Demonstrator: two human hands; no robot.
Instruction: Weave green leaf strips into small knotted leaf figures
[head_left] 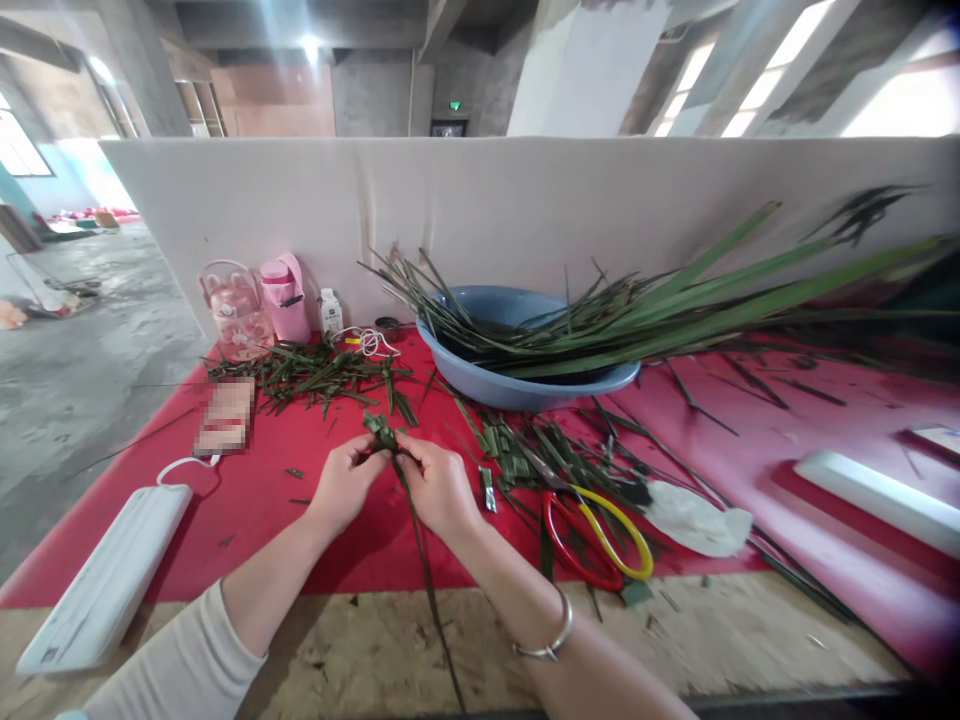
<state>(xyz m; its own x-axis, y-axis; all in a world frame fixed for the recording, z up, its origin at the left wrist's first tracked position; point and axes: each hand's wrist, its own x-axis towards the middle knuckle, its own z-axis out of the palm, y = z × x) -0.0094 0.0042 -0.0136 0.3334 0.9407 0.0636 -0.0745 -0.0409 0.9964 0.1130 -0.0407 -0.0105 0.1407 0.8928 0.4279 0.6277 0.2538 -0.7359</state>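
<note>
Both hands formed a pinching grip on one small folded knot of green leaf strip: the left hand closed its fingertips on the knot's left side and the right hand closed on its right, so the two grips met over the work, probably to keep the folds tight. Largest in view, the red cloth-covered surface carried everything, with a bare chipboard edge nearest the person. On it, a long bundle of green blade-like leaves lay across a round blue plastic basin, its tips fanning out to the right, likely kept there as stock within reach. A white oblong plastic device lay at the left edge. A heap of short green leaf trimmings sat behind the hands, and more cut strips lay to their right. Scissors with one red and one yellow handle loop rested just beside the right wrist, handy for cutting. A pink water bottle stood at the back wall. The knot was held just above the cloth, near the surface's front, and its loose tail trailed towards the person, long axis running from the knot down and slightly right, past the cloth's edge and over the chipboard.
</note>
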